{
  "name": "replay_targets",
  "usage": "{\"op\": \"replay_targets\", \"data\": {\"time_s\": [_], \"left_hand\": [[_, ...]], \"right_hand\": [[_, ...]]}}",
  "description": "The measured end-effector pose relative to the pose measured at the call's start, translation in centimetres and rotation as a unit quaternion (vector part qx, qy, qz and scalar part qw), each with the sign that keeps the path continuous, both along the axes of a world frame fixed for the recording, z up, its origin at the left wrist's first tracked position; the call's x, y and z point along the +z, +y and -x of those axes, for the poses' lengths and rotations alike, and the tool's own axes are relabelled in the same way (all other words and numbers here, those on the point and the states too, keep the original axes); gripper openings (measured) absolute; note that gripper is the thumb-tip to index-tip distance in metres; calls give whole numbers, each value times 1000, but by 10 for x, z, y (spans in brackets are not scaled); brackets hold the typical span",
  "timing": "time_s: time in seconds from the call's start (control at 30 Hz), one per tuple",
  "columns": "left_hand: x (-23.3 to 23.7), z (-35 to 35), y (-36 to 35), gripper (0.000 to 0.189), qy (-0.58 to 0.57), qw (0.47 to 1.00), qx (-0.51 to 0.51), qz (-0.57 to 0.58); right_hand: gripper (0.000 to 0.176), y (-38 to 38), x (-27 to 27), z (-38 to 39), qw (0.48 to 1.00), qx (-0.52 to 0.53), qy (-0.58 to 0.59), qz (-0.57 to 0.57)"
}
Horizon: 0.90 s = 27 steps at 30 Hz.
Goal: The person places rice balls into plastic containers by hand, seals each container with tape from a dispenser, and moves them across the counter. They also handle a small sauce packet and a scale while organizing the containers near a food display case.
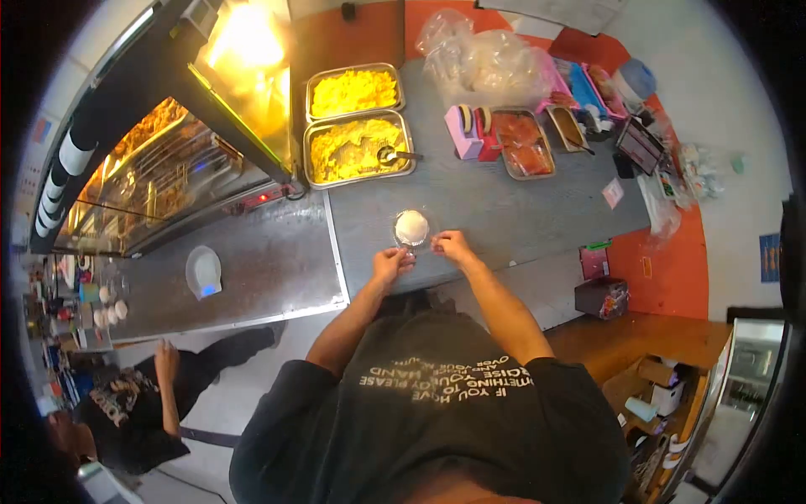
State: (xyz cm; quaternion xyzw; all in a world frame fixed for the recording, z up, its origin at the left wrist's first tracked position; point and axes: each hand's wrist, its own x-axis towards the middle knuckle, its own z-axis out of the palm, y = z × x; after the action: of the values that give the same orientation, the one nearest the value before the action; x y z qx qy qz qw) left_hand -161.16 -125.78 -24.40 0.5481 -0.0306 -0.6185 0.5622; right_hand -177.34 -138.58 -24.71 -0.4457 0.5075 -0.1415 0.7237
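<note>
A white rounded mound (411, 228), which looks like rice, sits on clear plastic on the grey table (478, 210) in front of me. My left hand (392, 265) is at its near left side, with fingers pinched together at the near edge of the plastic. On the right, my right hand (452, 245) has its fingertips closed at the plastic's other side. The thin plastic is hard to see between my fingers. Neither hand touches the white mound itself.
Two metal trays of yellow food (353, 91) stand at the back, the nearer one with a serving spoon (396, 155). A tray of red food (522, 143) and plastic bags (495, 63) lie right. Left are a heated display case (151, 181) and another person (134, 403).
</note>
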Motion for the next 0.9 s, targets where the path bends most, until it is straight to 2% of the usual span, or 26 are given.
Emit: {"op": "replay_targets", "data": {"time_s": [0.07, 0.2, 0.3, 0.37, 0.4, 0.47, 0.5, 0.53, 0.6, 0.63, 0.7, 0.8, 0.83, 0.87, 0.9], "left_hand": [[-25, -3, -21, 17, -58, 998, 9, 29], [-25, 9, -44, 17, -135, 988, 68, 24], [-25, 7, -56, 18, -165, 983, 80, 9], [-17, 10, -61, 18, -148, 985, 92, 9], [-11, 11, -63, 19, -130, 986, 102, 11], [-10, 10, -61, 21, -112, 987, 111, 14], [-14, 10, -59, 22, -109, 987, 117, 20], [-17, 12, -57, 23, -107, 986, 123, 24], [-10, 18, -55, 25, -115, 986, 118, -5], [-8, 21, -54, 26, -105, 985, 139, -8], [-5, 27, -48, 26, -96, 981, 166, -22], [-5, 35, -49, 23, -108, 972, 208, -12], [-6, 37, -48, 23, -111, 970, 215, -10], [-7, 39, -45, 24, -112, 969, 221, -9], [-8, 40, -42, 24, -111, 968, 226, -12]], "right_hand": [[11, -20, -1, -9, 999, 8, -19, 41], [12, -39, -15, -17, 997, -16, 0, 70], [14, -59, -2, -15, 998, 2, -44, 50], [26, -80, 11, -7, 996, 62, -46, -54], [26, -93, 16, -3, 995, 63, -47, -54], [52, -124, 23, 8, 991, -121, -40, 27], [62, -155, -9, 17, 961, -135, 79, 228], [73, -186, -44, 25, 878, -140, 192, 416], [68, -222, -16, 28, 914, -165, 145, 341], [68, -229, -4, 20, 917, -161, 140, 338], [60, -227, 15, 6, 832, -222, 231, 453], [49, -233, 34, 10, 876, -203, 171, 403], [39, -241, 15, 8, 880, -247, 147, 377], [39, -254, -1, 10, 883, -240, 147, 376], [34, -272, -22, 16, 916, -237, 79, 314]]}}
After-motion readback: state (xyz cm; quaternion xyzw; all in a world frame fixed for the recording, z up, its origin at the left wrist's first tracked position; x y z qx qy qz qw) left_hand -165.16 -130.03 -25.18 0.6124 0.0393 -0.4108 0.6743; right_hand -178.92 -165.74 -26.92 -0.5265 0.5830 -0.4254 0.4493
